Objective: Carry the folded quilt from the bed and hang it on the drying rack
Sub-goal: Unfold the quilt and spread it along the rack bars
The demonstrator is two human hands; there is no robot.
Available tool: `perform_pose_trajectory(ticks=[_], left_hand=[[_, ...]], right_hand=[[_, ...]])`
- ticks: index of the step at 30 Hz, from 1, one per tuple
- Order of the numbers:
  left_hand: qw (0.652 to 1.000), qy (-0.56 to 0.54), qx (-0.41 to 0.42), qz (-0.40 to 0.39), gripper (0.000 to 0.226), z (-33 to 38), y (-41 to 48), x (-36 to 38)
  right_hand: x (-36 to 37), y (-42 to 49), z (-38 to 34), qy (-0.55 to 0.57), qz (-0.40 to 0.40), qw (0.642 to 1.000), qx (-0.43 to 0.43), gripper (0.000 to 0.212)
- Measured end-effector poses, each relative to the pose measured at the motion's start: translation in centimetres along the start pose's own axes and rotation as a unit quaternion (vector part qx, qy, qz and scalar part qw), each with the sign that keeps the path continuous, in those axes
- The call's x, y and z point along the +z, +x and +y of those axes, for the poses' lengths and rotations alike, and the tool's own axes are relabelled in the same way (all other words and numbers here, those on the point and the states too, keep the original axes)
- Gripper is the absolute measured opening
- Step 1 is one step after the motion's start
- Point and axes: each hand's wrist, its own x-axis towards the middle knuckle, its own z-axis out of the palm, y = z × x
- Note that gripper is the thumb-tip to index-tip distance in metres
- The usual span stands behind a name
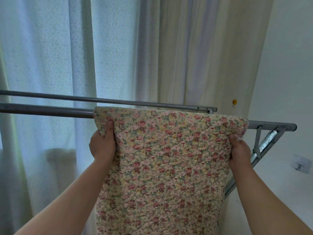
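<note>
Surroundings: sheer curtain hung behind rack rails; wall socket seen right of the right grip.
Hands: floral quilt is pinched at both upper edges by left hand and right hand, arms raised.

Only the person's arms and hands showed, all uncovered. The left forearm and right forearm were bare along their whole visible length, smooth and rounded. The left hand and right hand were bare as well, with broad thumbs; the left thumbnail was short and plain.
</note>
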Motion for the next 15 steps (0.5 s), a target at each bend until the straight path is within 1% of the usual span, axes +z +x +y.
perform_pose_trajectory(ticks=[3,5,6,8,10,12,13,15], left_hand=[[0.999,-0.005,-0.007,-0.033,0.062,-0.1,-0.4,0.3],[0.999,-0.011,-0.014,-0.043,0.061,-0.4,-0.4,0.0],[0.999,-0.005,-0.011,-0.034,0.059,-0.4,-0.3,-0.1],[1.000,0.003,0.010,0.016,0.054,-0.1,-0.3,-0.3],[0.993,-0.010,0.091,0.077,0.050,0.6,-0.7,-0.4],[0.972,-0.001,0.207,0.113,0.046,1.1,-1.2,-0.5],[0.958,0.019,0.264,0.114,0.043,1.3,-1.3,-0.5],[0.919,0.077,0.378,0.083,0.030,1.5,-1.9,0.0]], right_hand=[[-0.2,0.1,-0.2,-0.022,0.024,0.999,-0.017,0.037],[-0.3,0.1,-0.3,-0.050,0.025,0.998,-0.027,0.038],[-0.4,0.0,-0.4,-0.070,0.031,0.996,-0.039,0.038],[-0.5,-0.3,-0.6,-0.115,0.050,0.989,-0.080,0.037],[-0.4,-0.9,-0.6,-0.173,0.078,0.972,-0.137,0.033],[-0.2,-1.4,-0.4,-0.255,0.117,0.939,-0.201,0.027],[-0.1,-1.6,-0.2,-0.288,0.135,0.922,-0.221,0.028],[0.1,-1.8,-0.3,-0.317,0.168,0.903,-0.235,0.032]])
